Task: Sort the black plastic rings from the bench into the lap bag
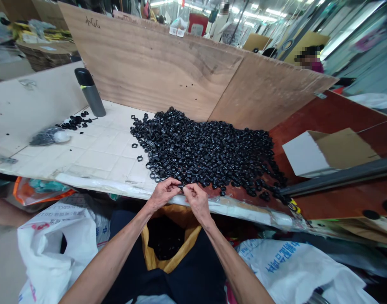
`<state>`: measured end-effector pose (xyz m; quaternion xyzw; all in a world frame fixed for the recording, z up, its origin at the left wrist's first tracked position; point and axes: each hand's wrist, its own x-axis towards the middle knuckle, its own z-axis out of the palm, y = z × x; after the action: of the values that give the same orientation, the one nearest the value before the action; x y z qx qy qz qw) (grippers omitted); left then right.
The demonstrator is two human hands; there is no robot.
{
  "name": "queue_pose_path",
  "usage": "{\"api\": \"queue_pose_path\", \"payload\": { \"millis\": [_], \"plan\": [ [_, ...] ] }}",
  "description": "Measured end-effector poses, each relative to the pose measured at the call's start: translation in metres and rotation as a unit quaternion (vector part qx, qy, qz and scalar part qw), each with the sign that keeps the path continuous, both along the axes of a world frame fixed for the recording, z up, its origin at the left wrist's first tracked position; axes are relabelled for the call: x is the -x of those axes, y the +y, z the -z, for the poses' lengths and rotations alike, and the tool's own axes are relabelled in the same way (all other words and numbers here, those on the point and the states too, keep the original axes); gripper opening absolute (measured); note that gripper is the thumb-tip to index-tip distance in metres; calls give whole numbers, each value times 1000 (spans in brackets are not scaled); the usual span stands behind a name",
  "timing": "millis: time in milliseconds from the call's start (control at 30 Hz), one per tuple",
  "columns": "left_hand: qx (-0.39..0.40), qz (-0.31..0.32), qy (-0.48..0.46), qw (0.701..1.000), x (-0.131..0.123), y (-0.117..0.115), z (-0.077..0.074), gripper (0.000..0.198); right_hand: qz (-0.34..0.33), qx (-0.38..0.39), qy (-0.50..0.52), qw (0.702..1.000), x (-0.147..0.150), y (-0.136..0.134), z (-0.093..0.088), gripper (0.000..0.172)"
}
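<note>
Left hand [163,193], right hand [197,202]: fingers pinching a black part [180,186].
Ring pile [209,152]: could spill over worktop's [96,158] front edge if nudged.

The person's 2 forearms [119,249] are bare and slim. On the legs is worn plain navy cloth [209,261], and pale grey-blue fabric [153,299] shows at the waist.

The head view looks forward and down over the near bench [98,157], apparently tilted.
</note>
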<state>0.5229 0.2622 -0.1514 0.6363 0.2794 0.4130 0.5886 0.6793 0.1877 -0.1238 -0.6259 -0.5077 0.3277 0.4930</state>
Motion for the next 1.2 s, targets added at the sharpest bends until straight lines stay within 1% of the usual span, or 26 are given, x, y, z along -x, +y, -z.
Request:
{"api": "queue_pose_path", "payload": {
  "millis": [100, 167, 200, 267, 367, 433, 467, 500, 533, 567, 600, 633, 667, 700, 733, 800, 867, 933, 1067, 1133, 1200],
  "plan": [
    [-13, 12, 15, 1000, 2, 1, -1, 25, -7, -35, 3, 999, 3, 0, 2, 27],
    [-26, 19, 24, 999, 4, -2, -5, 24, -1, -27, 20, 999, 7, -4, 2, 24],
    [-39, 19, 31, 999, 5, -5, -7, 23, 6, -9, 50, 999, 10, -7, 2, 24],
    [-88, 12, 54, 995, 9, -16, -9, 22, 25, 34, 141, 989, 16, -16, 1, 25],
    [-191, 11, 82, 978, 20, -37, -6, 26, 47, 110, 279, 953, 27, -34, 0, 28],
    [-244, 35, 90, 965, 31, -49, -3, 32, 32, 167, 335, 927, 30, -47, 1, 28],
    [-257, 53, 97, 960, 35, -53, -3, 34, 14, 191, 343, 920, 28, -52, 1, 28],
    [-260, 74, 111, 956, 39, -56, -4, 34, -1, 207, 330, 921, 25, -56, 2, 30],
    [-255, 91, 130, 954, 40, -57, -7, 33, -8, 209, 292, 933, 20, -58, 2, 33],
    [-247, 97, 153, 952, 39, -57, -11, 30, 3, 193, 229, 954, 12, -57, 2, 35],
    [-242, 91, 179, 949, 36, -55, -15, 25, 32, 159, 144, 976, 3, -53, 3, 36],
    [-242, 68, 204, 946, 29, -51, -20, 20, 69, 113, 47, 990, -7, -48, 3, 33],
    [-249, 35, 226, 941, 20, -47, -23, 15, 102, 63, -47, 992, -18, -40, 3, 28],
    [-259, -4, 247, 934, 10, -42, -26, 12, 120, 19, -126, 985, -29, -31, 4, 23],
    [-271, -37, 267, 924, -2, -36, -27, 10, 119, -12, -185, 975, -38, -22, 4, 20],
    [-287, -72, 314, 902, -24, -25, -24, 12, 71, -40, -254, 964, -51, -3, 7, 26],
    [-293, -81, 360, 882, -39, -16, -17, 14, 29, -51, -289, 956, -57, 10, 11, 31],
    [-297, -86, 380, 872, -46, -11, -9, 13, 23, -60, -306, 950, -58, 16, 18, 26],
    [-311, -94, 349, 879, -42, -9, 3, 16, 38, -77, -283, 955, -58, 16, 33, 16],
    [-306, -103, 335, 885, -40, -11, 5, 18, 43, -74, -244, 966, -59, 13, 36, 16],
    [-290, -114, 319, 895, -40, -12, 6, 23, 50, -60, -179, 981, -60, 11, 35, 19]
  ]
}}
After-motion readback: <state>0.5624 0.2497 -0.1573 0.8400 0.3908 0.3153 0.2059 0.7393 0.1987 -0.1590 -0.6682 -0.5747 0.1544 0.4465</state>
